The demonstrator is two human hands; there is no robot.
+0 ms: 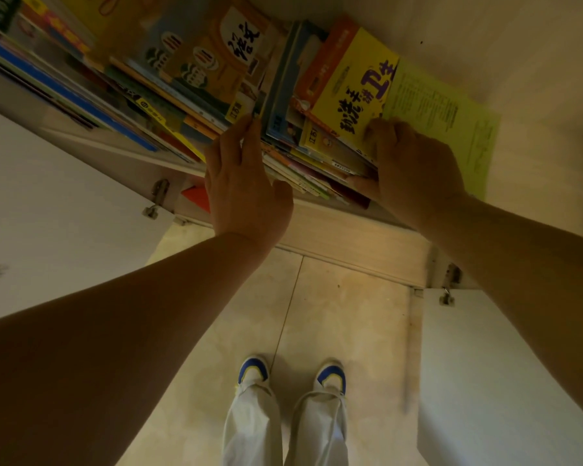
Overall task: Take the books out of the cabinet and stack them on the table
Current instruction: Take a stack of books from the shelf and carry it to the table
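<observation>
Floor [344, 314]: pale tiles, nearest the camera; two blue-and-white shoes [330, 376] and light trouser legs stand on it.

Cabinet doors: white, swung open to either side, left door [48, 210] and right door [505, 381], hinges visible at the frame.

Left hand [246, 193]: fingers straight and together, laid flat against the left face of a leaning bundle of books [303, 153], thumb spread out under the bundle's lower edges.

Right hand [414, 169]: fingers curled over the right side of the same bundle, thumb tucked beneath its lower edges, gripping it. The bundle sits between the two hands, inside the cabinet [350, 230] on its shelf.

Yellow book [354, 85]: outermost on the bundle's right, purple and black lettering, under the right fingertips.

Green sheet [451, 119]: printed, just beside the yellow book, against the cabinet's right wall.

Further books [91, 89]: leaning in a row to the left, deeper in the cabinet.
</observation>
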